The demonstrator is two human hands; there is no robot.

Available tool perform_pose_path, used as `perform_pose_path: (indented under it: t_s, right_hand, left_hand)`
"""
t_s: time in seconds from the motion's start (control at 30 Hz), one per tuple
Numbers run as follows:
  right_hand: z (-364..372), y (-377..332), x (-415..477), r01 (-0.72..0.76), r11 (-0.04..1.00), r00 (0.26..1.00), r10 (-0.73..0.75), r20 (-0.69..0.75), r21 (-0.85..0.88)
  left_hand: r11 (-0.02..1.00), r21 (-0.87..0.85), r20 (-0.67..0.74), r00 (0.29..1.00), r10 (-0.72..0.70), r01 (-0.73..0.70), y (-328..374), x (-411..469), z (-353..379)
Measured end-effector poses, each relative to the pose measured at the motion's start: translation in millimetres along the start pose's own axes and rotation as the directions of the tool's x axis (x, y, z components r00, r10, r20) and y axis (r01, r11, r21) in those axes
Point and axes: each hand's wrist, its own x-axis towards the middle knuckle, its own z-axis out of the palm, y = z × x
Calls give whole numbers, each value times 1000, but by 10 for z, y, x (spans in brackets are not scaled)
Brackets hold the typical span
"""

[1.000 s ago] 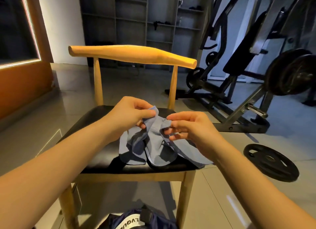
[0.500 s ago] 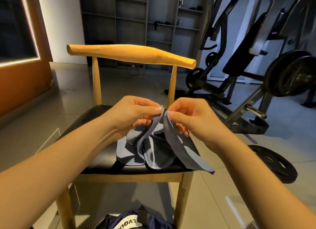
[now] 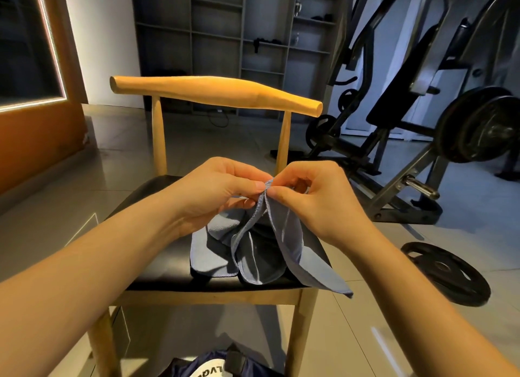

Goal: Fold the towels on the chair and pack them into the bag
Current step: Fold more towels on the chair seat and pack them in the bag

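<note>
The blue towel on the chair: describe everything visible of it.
The towel is soft, matte blue-grey cloth with stitched hems. The left hand and right hand pinch its top edge together above the chair's black seat, so it hangs in loose folds. Its lower part rests crumpled on the seat, and one corner droops past the seat's front edge on the right. Whether a second towel lies beneath cannot be told.

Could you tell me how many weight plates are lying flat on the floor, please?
1: a weight plate lies on the floor right of the chair. Others are mounted on the machine behind; more may be hidden.
</note>
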Motion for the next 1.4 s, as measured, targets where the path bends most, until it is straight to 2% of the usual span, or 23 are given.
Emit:
perform_pose_path:
  t_s: [0.13,0.2,0.37,0.5,0.6,0.7,0.77,0.87,0.93,1.0,1.1,1.27,1.4]
  right_hand:
    - [18,24,3,-28,998,997,32,-77,48]
    - [20,42,0,-61,997,995,65,-71,55]
    - [54,78,-14,-152,987,985,148,87,45]
    - [68,106,-24,-155,987,977,147,156,42]
    - [82,127,-7,-166,984,983,161,92,57]
    - [42,137,50,-192,968,980,199,-25,164]
    - [-11,169,95,-240,933,957,273,-96,267]
    - [-74,282,113,-372,785,870,481,-109,495]
    - [-88,365,126,-437,579,774,631,-40,688]
    - [-117,469,173,-423,373,688,725,25,826]
    - [-221,697,205,-357,188,606,792,74,915]
    - [-270,1038,96,-235,44,575,812,102,971]
    - [-262,1169,50,-299,15,568,806,166,954]
  left_hand:
    - [999,47,27,1000,15,-16,30,-9,26]
    - [997,70,31,999,29,-32,41,-13,35]
    - [974,208,-14,996,91,-86,7,0,53]
    - [967,231,-48,991,123,-109,-67,46,52]
    - [956,239,-97,976,196,-169,-120,82,88]
    - [886,387,-89,947,309,-253,-252,85,186]
    - [846,468,-90,938,334,-256,-379,96,228]
    - [869,463,-129,956,264,-178,-550,143,179]
    - [847,512,-116,965,234,-143,-637,151,131]
    - [800,585,-92,969,229,-133,-719,142,105]
    - [770,624,-88,967,240,-134,-787,142,90]
    - [775,616,-75,969,234,-140,-815,145,117]
    - [784,576,-119,925,360,-231,-799,126,358]
